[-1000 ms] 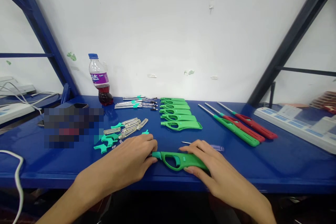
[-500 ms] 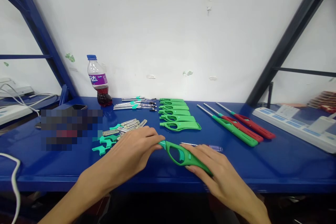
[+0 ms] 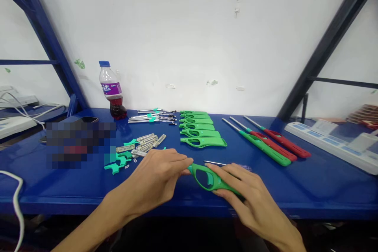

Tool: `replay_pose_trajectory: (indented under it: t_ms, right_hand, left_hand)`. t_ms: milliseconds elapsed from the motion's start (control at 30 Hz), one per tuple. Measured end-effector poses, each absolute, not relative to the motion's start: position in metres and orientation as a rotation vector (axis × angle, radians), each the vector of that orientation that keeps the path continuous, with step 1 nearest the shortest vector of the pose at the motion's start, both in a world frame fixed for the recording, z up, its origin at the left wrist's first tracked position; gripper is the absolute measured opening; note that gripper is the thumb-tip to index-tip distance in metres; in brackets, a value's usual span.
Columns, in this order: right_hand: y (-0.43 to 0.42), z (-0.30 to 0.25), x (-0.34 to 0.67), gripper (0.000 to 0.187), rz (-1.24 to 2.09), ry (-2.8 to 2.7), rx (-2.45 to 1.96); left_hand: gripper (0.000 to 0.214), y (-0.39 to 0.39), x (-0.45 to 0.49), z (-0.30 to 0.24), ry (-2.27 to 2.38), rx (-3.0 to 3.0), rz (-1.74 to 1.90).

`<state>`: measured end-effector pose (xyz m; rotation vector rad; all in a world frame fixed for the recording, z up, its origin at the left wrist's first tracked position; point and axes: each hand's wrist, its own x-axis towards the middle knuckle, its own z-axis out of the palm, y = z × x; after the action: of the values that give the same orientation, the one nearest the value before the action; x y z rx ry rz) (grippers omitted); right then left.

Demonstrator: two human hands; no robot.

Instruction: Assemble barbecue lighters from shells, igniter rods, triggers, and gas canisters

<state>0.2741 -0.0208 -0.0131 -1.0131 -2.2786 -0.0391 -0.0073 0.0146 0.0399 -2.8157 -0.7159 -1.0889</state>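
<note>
A green lighter handle [image 3: 201,177] with a teal trigger in its loop is held between my two hands, low over the front of the table. My right hand [image 3: 251,193] wraps round its body. With thumb and fingers, my left hand [image 3: 161,173] pinches the teal collar at its narrow end; the fingertips partly hide that end. Behind the right fingers lies a screwdriver [image 3: 218,162] with a clear purple handle. Left of the left hand are loose teal triggers [image 3: 113,168] and several small clear-and-metal parts [image 3: 146,141].
Several green handle shells [image 3: 203,141] lie in a column near the wall, beside metal rods with wires [image 3: 147,119]. Three long lighters [image 3: 265,147], one green and two red, lie to the right. A power strip [image 3: 330,143], a drink bottle [image 3: 112,90] and a phone [image 3: 88,119] stand or lie around.
Both hands and the handle have shifted slightly right and down. The left fingers have moved closer over the collar, covering more of it, and the handle's loop faces the camera more.
</note>
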Motion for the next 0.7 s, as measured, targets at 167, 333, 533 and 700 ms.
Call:
replay_pose_trajectory:
  t_ms: [167, 333, 533, 700]
  right_hand:
    - [-0.021, -0.012, 0.269, 0.046, 0.053, -2.221, -1.024]
    - [-0.019, -0.01, 0.268, 0.042, 0.087, -2.006, -1.095]
    - [-0.013, -0.014, 0.273, 0.027, 0.175, -1.965, -0.998]
    - [-0.01, -0.019, 0.272, 0.034, 0.156, -1.998, -0.905]
  left_hand:
    - [0.023, 0.015, -0.009, 0.04, -0.705, -2.767, -1.076]
    - [0.016, 0.013, -0.022, 0.051, -0.901, -2.796, -0.984]
    - [0.029, 0.009, -0.038, 0.061, -1.285, -2.932, -0.614]
    - [0.028, 0.006, -0.05, 0.061, -1.4, -3.021, -0.441]
